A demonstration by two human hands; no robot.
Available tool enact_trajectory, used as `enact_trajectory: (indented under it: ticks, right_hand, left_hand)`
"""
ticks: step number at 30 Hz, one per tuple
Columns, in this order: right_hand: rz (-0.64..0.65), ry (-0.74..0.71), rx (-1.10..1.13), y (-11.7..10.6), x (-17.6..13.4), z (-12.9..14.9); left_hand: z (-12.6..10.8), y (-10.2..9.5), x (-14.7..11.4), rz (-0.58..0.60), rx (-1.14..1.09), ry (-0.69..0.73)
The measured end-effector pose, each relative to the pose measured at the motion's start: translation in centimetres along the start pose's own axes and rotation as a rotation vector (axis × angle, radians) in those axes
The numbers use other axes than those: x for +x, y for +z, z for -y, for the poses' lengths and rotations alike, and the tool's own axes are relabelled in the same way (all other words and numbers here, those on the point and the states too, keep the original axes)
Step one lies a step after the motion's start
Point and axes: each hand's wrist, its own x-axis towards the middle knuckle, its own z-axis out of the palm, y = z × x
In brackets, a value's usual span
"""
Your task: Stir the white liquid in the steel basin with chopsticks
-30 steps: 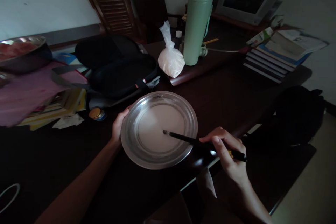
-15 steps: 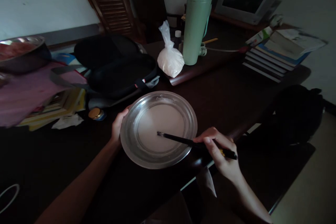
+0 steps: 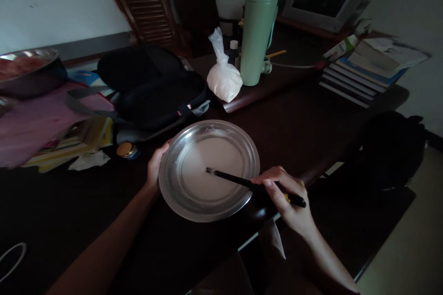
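A round steel basin [image 3: 167, 193] stands on the dark table, with a milky white liquid [image 3: 207, 152] in its bottom. My left hand [image 3: 156, 166] grips the basin's left rim; most of its fingers are hidden behind the metal. In my right hand [image 3: 289, 198] are what look like black chopsticks [image 3: 235, 178], held close together so that I cannot count them. They slant over the basin's right rim, tips in the liquid near the middle. Past the basin sits a knotted clear bag of white powder [image 3: 224, 78].
A green thermos [image 3: 259, 39] stands beside the bag. An open black case [image 3: 159, 97] lies left of it, near a small gold-lidded jar [image 3: 127, 150] and papers [image 3: 78, 143]. A metal pot [image 3: 34, 73] is far left; stacked books [image 3: 367, 73] lie right.
My right hand has shifted slightly left and up, and the chopsticks' tips have moved a little the same way in the liquid. My left hand and the basin have hardly moved.
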Motion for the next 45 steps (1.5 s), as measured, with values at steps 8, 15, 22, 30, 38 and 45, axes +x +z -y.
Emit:
enact_trajectory:
  ticks: [8,15,22,30,38,45]
  right_hand:
    - [-0.055,0.062,0.019,-0.5,-0.2,-0.2]
    - [-0.049,0.001,-0.052,-0.2,0.2,-0.4]
    - [0.008,-0.003,-0.004,0.0,0.0,-0.1]
    - [-0.097,0.053,-0.029,-0.8,-0.3,-0.1]
    - [0.016,-0.005,0.013,0.3,0.1,-0.2]
    - [-0.032,0.035,0.040,-0.3,-0.4,-0.1]
  left_hand:
    - [0.1,0.0,0.2,0.022,0.005,0.004]
    - [0.2,-0.2,0.1,-0.020,0.010,0.005]
    - [0.2,-0.2,0.2,-0.006,0.007,0.016]
    - [0.4,-0.3,0.2,-0.019,0.007,0.004]
    - [0.3,-0.3,0.1,0.005,0.014,0.010]
    - [0.5,-0.6,0.5,0.011,-0.014,0.018]
